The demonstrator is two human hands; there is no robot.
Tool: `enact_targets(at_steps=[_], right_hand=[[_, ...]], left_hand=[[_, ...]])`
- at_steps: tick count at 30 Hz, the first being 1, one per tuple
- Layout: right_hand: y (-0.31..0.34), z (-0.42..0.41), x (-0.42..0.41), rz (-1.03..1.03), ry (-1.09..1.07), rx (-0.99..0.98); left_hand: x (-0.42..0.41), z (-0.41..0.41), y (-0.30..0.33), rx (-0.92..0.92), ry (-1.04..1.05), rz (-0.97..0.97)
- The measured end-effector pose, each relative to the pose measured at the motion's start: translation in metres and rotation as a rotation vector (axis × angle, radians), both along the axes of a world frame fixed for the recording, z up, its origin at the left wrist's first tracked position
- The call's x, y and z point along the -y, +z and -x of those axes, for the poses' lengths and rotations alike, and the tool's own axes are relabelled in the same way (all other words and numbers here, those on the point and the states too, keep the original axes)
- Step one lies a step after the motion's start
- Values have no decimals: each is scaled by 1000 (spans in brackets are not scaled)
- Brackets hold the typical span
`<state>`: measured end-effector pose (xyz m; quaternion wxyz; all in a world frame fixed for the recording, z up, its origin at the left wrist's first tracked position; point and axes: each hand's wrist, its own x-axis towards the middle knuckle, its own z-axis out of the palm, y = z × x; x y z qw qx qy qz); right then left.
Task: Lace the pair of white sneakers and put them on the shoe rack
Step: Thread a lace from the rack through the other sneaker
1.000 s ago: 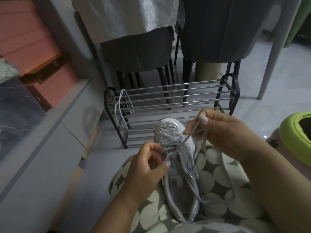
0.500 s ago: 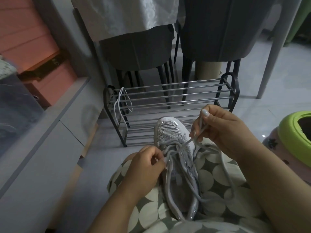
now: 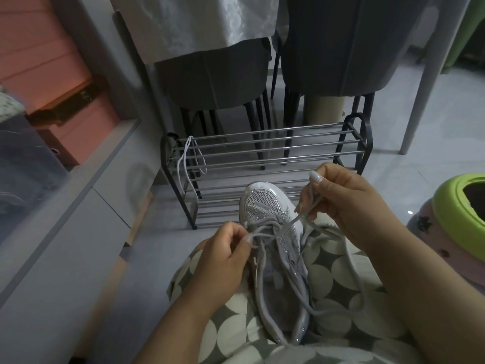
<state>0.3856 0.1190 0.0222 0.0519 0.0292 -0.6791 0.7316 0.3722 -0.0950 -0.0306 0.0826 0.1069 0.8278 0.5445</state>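
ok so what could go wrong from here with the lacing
1. The sneaker only rests on the lap; a hard pull by the right hand on the lace could tip it off.
2. The long slack of that lace loops loosely over the lap and may snag or tangle.
3. The spare white lace hangs loosely on the shoe rack and could slip through its bars. The second sneaker is not in view.

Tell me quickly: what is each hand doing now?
Left hand: pinches the lace beside the sneaker.
Right hand: grips the other lace end, raised.
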Motion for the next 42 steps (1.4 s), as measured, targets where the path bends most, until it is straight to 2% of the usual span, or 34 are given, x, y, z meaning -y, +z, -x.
enact_targets(at_steps=[4, 6, 10, 12, 14, 17, 20, 25, 33, 39, 40, 42], right_hand=[[11, -8, 6, -360, -67, -115], [19, -14, 9, -454, -5, -173], [37, -29, 21, -581, 550, -158], [40, -33, 25, -674, 736, -90], [40, -30, 26, -775, 669, -79], [30, -19, 25, -1063, 437, -133], [20, -15, 34, -1230, 404, -105], [19, -14, 33, -1449, 282, -22], [14, -14, 37, -1542, 296, 3], [-1, -8, 39, -1395, 319, 74], [-3, -7, 37, -1342, 327, 106], [-5, -3, 32, -1093, 371, 213]], left_hand=[[2, 3, -2, 36, 57, -122], [3, 3, -1, 40, 42, -130], [5, 3, -1, 31, 23, -81], [4, 3, -1, 23, 38, -85], [4, 3, -2, 27, 23, -112], [4, 3, 0, 41, -30, -177], [3, 2, -1, 64, -73, -233], [3, 2, -3, 13, -81, -198], [4, -1, -2, -76, -161, -80], [3, -3, 3, -22, -27, -199], [3, -2, 2, -17, -14, -206], [3, -2, 2, -21, 8, -209]])
